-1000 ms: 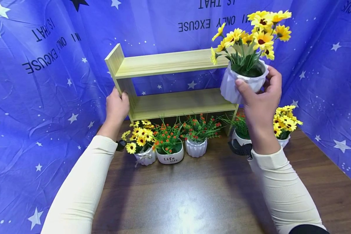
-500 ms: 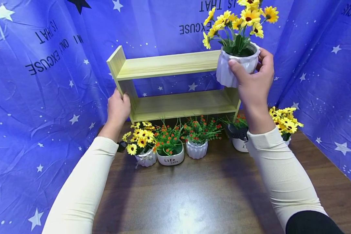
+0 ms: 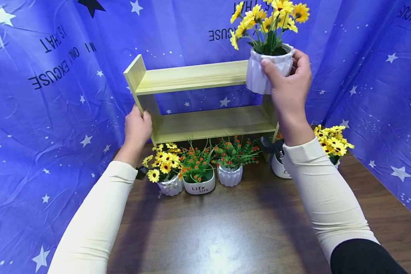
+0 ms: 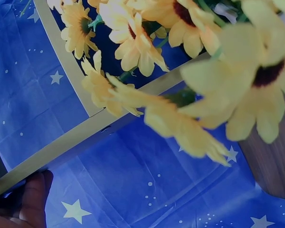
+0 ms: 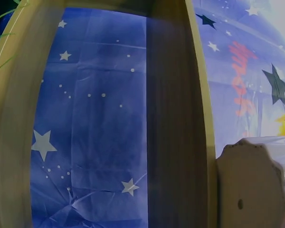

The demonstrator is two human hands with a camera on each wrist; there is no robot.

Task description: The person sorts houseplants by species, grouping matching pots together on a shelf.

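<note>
Right hand (image 3: 291, 85): grasping a white fluted pot of yellow daisy-like flowers (image 3: 257, 76), thumb across its near side, fingers round its right side.
Pot in hand: upright, in front of the right end of the upper board of a pale-yellow two-board wooden shelf (image 3: 191, 78), hiding that end in the head view; the right wrist view shows its scalloped base just beside the board's edge, but contact cannot be told.
Left hand (image 3: 138, 125): clasped round the front edge of the shelf's left side panel, below the upper board.
Desk, shelf's front left corner: a white pot with a twine bow and yellow dark-centred flowers (image 3: 171, 187) stands on the brown wood-grain desk (image 3: 178, 232).
Desk, along the shelf's front: a white oval "Life" pot with orange-red blossoms (image 3: 199, 187), then a white ribbed pot with orange-red blossoms (image 3: 230, 177).
Desk, shelf's front right corner: a white pot (image 3: 279, 169), partly hidden by the right arm.
Desk, right edge: another clump of yellow flowers (image 3: 335, 141).
Backdrop: blue star-printed cloth (image 3: 54, 129).
</note>
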